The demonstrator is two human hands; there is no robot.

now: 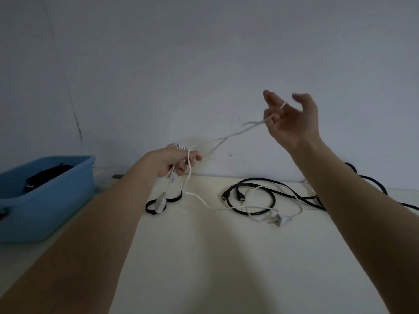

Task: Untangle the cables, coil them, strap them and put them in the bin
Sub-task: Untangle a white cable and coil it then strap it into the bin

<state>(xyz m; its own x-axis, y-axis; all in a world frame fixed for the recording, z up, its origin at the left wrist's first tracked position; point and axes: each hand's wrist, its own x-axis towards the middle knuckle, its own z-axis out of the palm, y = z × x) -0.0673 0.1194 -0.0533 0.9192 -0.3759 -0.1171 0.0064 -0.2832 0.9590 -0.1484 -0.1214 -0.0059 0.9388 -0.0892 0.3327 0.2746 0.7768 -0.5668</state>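
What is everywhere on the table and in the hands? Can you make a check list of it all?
Surface: pale table, mostly bare in front.
Job's things: white cable stretched between both hands; blue bin at the left, something black inside.
Clutter: black strap lying under the dangling white plug.
Grippers: left hand closed around white loops; right hand raised, fingers open, cable hooked over a finger.
Cables: black cable looped on the table, tangled with a second white cable.
Surroundings: plain wall with a thin crack at the left.
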